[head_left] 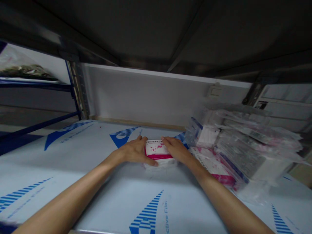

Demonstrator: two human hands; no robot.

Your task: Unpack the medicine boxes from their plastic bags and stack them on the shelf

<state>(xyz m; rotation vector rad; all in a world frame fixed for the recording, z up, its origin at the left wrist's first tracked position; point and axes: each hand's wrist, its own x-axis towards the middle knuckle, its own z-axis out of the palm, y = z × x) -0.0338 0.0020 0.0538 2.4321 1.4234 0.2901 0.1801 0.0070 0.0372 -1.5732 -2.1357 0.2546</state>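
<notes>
A pink-and-white packet (158,150) in clear plastic wrap lies on the film-covered shelf, and white wrapping shows under its near edge. My left hand (136,151) holds its left side, with the thumb across the near edge and the fingers around the far left corner. From the other side, my right hand (177,150) grips the right edge, its fingertips on the far right corner. Some of the packet's print is covered by my fingers. To the right of my right arm lies another pink-and-white packet (214,164), partly beneath a heap of plastic-wrapped packs (243,146).
Light blue protective film with dark blue print covers the shelf board (102,195). A dark upper shelf (151,35) hangs low overhead. Metal posts (79,87) stand at the left and right, with a white wall (146,97) behind. Further left, a blue rack (36,86) holds a bag.
</notes>
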